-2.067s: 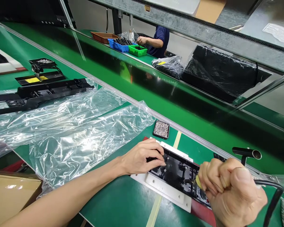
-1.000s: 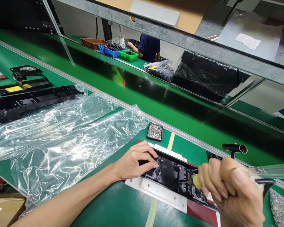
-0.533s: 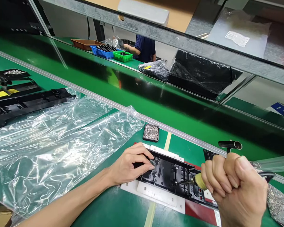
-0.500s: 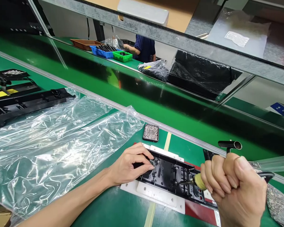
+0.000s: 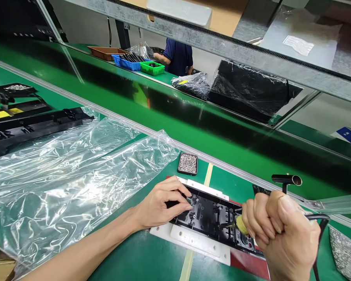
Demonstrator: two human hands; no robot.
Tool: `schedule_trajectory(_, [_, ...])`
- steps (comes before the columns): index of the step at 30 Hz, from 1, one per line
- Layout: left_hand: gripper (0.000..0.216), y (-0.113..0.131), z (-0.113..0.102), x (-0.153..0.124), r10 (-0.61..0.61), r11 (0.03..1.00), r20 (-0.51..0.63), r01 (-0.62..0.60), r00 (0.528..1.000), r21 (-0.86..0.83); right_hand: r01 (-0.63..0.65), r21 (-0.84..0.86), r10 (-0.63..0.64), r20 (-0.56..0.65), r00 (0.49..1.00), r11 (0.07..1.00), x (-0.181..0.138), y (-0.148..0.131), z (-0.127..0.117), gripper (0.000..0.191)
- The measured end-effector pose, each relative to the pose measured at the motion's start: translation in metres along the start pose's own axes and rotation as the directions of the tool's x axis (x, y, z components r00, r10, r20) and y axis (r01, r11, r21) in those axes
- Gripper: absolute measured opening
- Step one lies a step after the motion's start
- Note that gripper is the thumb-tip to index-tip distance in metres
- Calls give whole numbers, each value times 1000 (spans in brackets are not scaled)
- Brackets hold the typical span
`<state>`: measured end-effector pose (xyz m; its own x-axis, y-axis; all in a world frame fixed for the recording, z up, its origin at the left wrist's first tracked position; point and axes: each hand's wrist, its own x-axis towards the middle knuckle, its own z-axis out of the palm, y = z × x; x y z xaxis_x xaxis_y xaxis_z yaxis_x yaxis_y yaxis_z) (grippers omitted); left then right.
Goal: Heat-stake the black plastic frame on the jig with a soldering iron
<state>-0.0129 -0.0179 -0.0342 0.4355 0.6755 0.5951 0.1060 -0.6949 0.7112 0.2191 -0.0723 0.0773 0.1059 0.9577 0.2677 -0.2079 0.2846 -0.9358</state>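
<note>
Screwing seems the step in hand: right hand (image 5: 283,230) grips the driver (image 5: 241,225) over the black part (image 5: 206,214), lower right of centre; left hand (image 5: 163,201), curled narrow, rests on it, whether pinching I cannot tell. Next probably calls for steady pressure.

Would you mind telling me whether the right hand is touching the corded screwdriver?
Touching: the head view shows the right hand with its fingers wrapped around the corded screwdriver, its yellow front end emerging directly from the grip.
</note>
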Motion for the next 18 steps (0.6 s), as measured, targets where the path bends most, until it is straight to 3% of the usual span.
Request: schedule_trajectory(18, [10, -1, 2, 0, -1, 1000, -34, 1, 999, -17, -13, -32, 13, 2, 1000, 999, 0, 6, 12, 48])
